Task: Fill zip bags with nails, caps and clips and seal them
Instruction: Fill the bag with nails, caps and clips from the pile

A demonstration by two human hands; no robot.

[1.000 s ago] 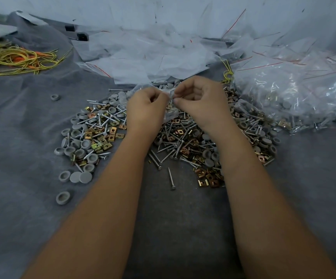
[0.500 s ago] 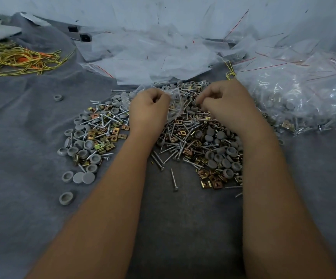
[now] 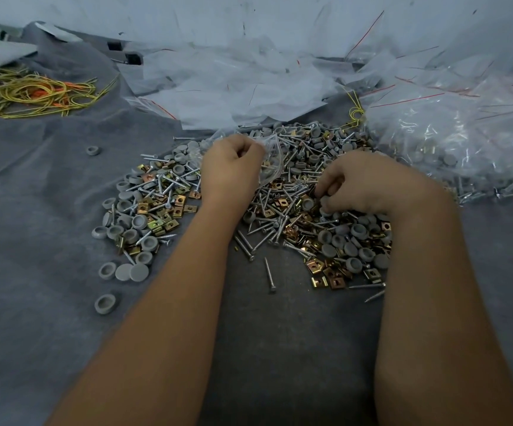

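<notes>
Ideally, while the left hand [image 3: 232, 167] pinches the small clear plastic zip bag [image 3: 269, 167] open, the right hand [image 3: 368, 182], fingers [image 3: 325, 195] curled on round grey plastic caps [image 3: 338, 241], gathers several together.

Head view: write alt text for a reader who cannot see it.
The left hand holds a clear zip bag while the right hand picks at a grey cap in a heap of nails, caps and clips on grey cloth.

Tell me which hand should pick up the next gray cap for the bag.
Right. The right hand is already down on the pile with fingertips among the gray caps, while the left hand grips the clear zip bag.
</notes>
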